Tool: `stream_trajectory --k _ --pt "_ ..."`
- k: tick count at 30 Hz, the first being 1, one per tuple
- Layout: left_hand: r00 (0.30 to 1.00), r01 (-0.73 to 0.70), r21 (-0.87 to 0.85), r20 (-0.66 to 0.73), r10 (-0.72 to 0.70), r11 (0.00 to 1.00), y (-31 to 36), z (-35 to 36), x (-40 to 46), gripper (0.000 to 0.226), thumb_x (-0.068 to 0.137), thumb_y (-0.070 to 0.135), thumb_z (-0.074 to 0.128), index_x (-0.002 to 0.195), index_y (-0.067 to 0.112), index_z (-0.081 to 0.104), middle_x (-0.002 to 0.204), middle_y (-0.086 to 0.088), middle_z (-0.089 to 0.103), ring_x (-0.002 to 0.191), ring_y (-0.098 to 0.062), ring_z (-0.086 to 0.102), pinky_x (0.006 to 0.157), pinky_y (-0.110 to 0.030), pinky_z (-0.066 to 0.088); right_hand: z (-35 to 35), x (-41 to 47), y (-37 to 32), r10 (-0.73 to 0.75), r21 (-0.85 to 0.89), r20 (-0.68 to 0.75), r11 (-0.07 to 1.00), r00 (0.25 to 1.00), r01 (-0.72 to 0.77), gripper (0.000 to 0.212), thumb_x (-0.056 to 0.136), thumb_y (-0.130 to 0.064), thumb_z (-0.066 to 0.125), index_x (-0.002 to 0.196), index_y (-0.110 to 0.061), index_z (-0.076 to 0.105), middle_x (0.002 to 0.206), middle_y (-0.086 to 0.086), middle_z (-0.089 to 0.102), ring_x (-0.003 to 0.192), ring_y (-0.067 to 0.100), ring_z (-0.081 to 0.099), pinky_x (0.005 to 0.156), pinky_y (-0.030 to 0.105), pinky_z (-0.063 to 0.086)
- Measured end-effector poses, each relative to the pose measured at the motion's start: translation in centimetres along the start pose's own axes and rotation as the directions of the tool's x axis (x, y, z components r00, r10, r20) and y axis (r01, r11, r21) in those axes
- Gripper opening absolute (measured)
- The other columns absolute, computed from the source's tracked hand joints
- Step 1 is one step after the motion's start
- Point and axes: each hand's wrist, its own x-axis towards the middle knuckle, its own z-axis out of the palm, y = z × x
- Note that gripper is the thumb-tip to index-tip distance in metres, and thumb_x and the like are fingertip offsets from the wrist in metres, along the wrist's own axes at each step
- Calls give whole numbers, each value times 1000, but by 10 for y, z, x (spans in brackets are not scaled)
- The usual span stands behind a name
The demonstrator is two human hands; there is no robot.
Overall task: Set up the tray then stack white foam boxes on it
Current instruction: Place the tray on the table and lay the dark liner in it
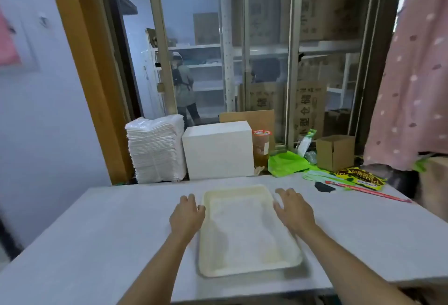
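head view shows the tray [247,229] lying flat on the counter [121,227], its long side running away from me, nothing on it. my left hand [188,216] sits at its left rim near the far corner and my right hand [294,210] at the right rim opposite. both grips look relaxed, fingers spread and only loosely bent, closed round nothing; whether the fingertips actually touch the rim i cannot tell.

i judge the tray step to be about finished (it sits square enough in front of me), with stacking not yet begun. the white foam box [218,150] stands at the back of the counter, well apart from the tray, just beside a tall stack of white foam trays [156,149] on its left and a drink cup [261,147] on its right.

next move calls for reaching forward past the tray, taking the box with both hands on its sides since it is wide, and lowering it flat onto the tray without knocking the cup.
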Motion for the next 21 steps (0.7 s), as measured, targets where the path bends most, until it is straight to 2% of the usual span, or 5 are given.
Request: stream_trajectory --k 5,8,13,17,21 --pt "985 68 -190 171 -35 979 -14 14 -63 41 96 26 41 136 14 44 134 -5 48 115 -23 56 88 -32 46 6 -57 16 7 111 124 994 992 -20 40 97 -28 38 136 -25 45 126 0 51 110 21 59 81 34 51" --pt "987 66 -287 156 -21 956 -14 17 -78 43 95 17 43 137 13 47 132 -8 55 115 -24 56 92 -32 46 4 -73 13 -19 141 122 990 992 1 42 96 -19 40 138 -19 47 131 1 52 114 22 58 85 35 51" --pt "987 79 -294 159 -33 953 -13 19 -81 44 93 12 44 137 11 47 120 -13 61 91 -23 57 74 -28 45 9 -76 13 0 162 111 987 994 -18 41 96 -15 40 136 -12 50 132 3 52 112 23 58 88 31 48" --pt "993 55 -294 112 -23 954 -13 25 -79 41 91 11 46 131 7 49 95 -7 59 80 -25 57 63 -28 41 17 -74 14 18 161 75 987 997 -30 41 96 -14 40 136 -11 51 134 3 51 112 23 59 89 30 47" --pt "997 45 -295 76 -23 954 -12 29 -79 37 89 11 47 125 7 52 85 -6 60 72 -25 57 57 -28 37 22 -72 15 25 152 62 988 998 -34 41 96 -15 41 136 -12 51 133 1 51 110 21 60 88 29 48"
